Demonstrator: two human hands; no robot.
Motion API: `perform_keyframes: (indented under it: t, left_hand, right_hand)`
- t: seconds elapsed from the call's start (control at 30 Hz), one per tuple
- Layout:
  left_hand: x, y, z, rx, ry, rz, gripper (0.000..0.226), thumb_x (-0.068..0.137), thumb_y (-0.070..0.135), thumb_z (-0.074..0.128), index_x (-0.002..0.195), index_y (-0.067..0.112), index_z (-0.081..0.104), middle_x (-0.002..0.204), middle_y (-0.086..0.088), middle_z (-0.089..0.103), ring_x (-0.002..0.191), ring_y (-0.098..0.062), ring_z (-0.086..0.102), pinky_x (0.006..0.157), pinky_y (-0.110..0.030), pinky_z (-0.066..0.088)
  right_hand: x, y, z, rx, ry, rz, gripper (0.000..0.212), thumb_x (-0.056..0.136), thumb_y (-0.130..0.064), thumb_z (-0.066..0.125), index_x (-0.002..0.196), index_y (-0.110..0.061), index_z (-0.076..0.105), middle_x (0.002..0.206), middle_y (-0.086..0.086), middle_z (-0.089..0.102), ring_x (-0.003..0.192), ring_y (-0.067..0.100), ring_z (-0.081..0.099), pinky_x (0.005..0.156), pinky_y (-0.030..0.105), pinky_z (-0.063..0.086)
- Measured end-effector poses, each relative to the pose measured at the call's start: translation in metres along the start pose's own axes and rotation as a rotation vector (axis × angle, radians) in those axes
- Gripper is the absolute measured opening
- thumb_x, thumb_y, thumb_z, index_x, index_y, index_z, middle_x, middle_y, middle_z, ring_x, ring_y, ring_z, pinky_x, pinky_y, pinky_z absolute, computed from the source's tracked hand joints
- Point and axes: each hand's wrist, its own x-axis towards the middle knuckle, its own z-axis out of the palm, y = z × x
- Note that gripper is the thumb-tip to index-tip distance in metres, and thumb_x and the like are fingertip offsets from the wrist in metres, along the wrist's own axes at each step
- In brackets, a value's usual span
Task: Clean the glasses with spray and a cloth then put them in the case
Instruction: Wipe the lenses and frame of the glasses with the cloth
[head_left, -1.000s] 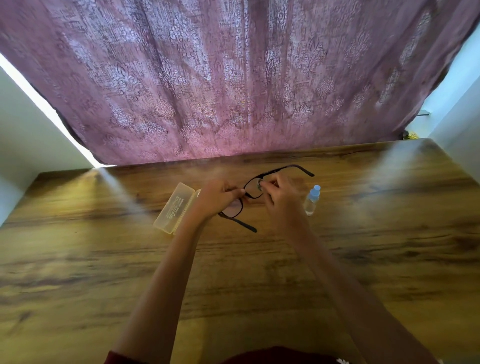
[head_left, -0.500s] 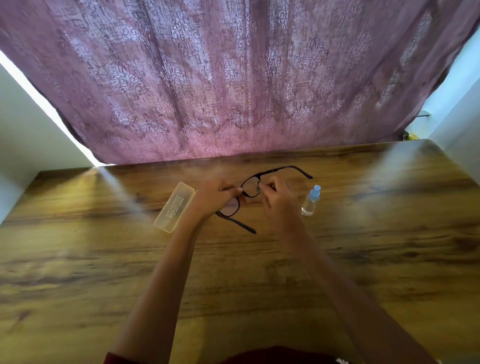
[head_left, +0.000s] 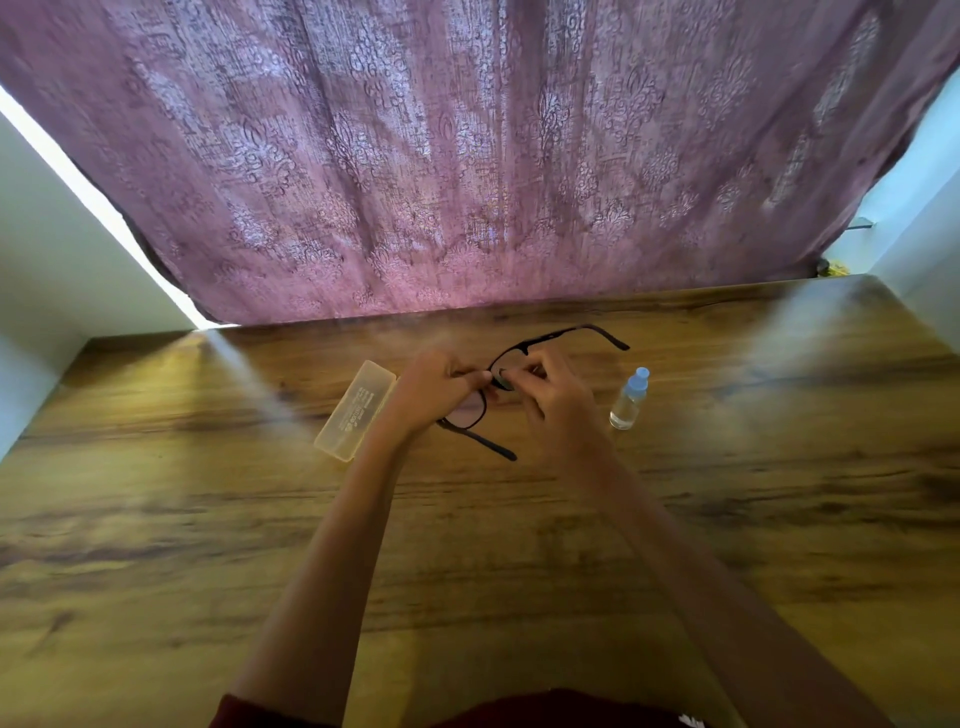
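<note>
Above the woodgrain table (head_left: 727, 493), left-hand fingers (head_left: 466, 375) and right-hand fingers (head_left: 531, 371) pinch thin black glasses (head_left: 466, 413).

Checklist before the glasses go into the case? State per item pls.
1. Firm hold on glasses: left hand grips the frame by the bridge. Ok.
2. Wiping done: right hand pinches the other lens; a cloth under its fingers cannot be made out. Cannot tell.
3. Temples folded: both stand open. Not ok.
4. Case open: it lies on the table left of the hands and looks closed. Not ok.
5. Spray bottle out of the way: upright, capped, right of the hands, apart from them. Ok.
</note>
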Motion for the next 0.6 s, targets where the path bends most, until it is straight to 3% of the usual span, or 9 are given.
perform_keyframes:
  t: [0.1, 0.17, 0.33, 0.4, 0.5, 0.6]
  left_hand:
    - [0.0005, -0.0022, -0.0007, 0.014, -0.008, -0.02, 0.038, 0.093, 0.024, 0.059, 0.09, -0.013, 0.066, 0.098, -0.037, 0.063, 0.086, -0.035, 0.064, 0.078, -0.039, 0.042]
    - [0.0, -0.0002, 0.0008, 0.042, -0.01, -0.001, 0.034, 0.093, 0.024, 0.058, 0.092, -0.009, 0.069, 0.097, -0.035, 0.065, 0.092, -0.04, 0.064, 0.086, -0.05, 0.046]
    - [-0.0008, 0.0021, 0.0025, 0.061, 0.004, 0.068, 0.024, 0.093, 0.019, 0.058, 0.096, 0.001, 0.073, 0.094, -0.034, 0.066, 0.09, -0.041, 0.064, 0.085, -0.052, 0.046]
    - [-0.0003, -0.0012, 0.0005, 0.044, 0.0, 0.042, 0.031, 0.093, 0.021, 0.059, 0.092, -0.008, 0.069, 0.097, -0.036, 0.064, 0.087, -0.038, 0.064, 0.084, -0.051, 0.046]
    - [-0.0001, -0.004, -0.0024, 0.028, -0.018, 0.017, 0.038, 0.093, 0.022, 0.059, 0.088, -0.015, 0.065, 0.099, -0.039, 0.062, 0.081, -0.02, 0.056, 0.08, -0.047, 0.044]
    - [-0.0004, -0.0032, -0.002, 0.032, -0.02, 0.024, 0.036, 0.093, 0.021, 0.059, 0.089, -0.014, 0.066, 0.095, -0.038, 0.063, 0.081, -0.024, 0.058, 0.088, -0.054, 0.045]
  right_hand:
    - [-0.0039, 0.0013, -0.0031, -0.005, -0.012, -0.004, 0.023, 0.083, 0.006, 0.065, 0.104, -0.001, 0.069, 0.093, 0.012, 0.058, 0.083, 0.02, 0.056, 0.073, 0.019, 0.037]
    - [-0.0026, 0.0002, -0.0036, 0.006, -0.009, 0.0, 0.023, 0.082, 0.007, 0.065, 0.103, -0.002, 0.07, 0.093, 0.012, 0.058, 0.083, 0.02, 0.056, 0.073, 0.019, 0.038]
    - [0.0034, -0.0009, -0.0049, 0.068, -0.002, -0.011, 0.02, 0.083, 0.005, 0.063, 0.1, -0.002, 0.071, 0.091, 0.012, 0.059, 0.083, 0.022, 0.056, 0.072, 0.026, 0.047]
    - [0.0021, 0.0012, -0.0066, 0.072, -0.007, -0.027, 0.022, 0.082, 0.008, 0.064, 0.101, -0.001, 0.071, 0.092, 0.013, 0.059, 0.083, 0.022, 0.057, 0.072, 0.024, 0.046]
    - [-0.0013, 0.0032, -0.0075, 0.041, -0.031, -0.045, 0.028, 0.078, 0.013, 0.064, 0.102, 0.0, 0.071, 0.092, 0.015, 0.059, 0.084, 0.025, 0.058, 0.07, 0.027, 0.049]
    - [-0.0003, 0.001, -0.0061, 0.036, -0.028, -0.051, 0.026, 0.078, 0.011, 0.066, 0.102, 0.001, 0.07, 0.093, 0.015, 0.06, 0.085, 0.024, 0.058, 0.073, 0.023, 0.046]
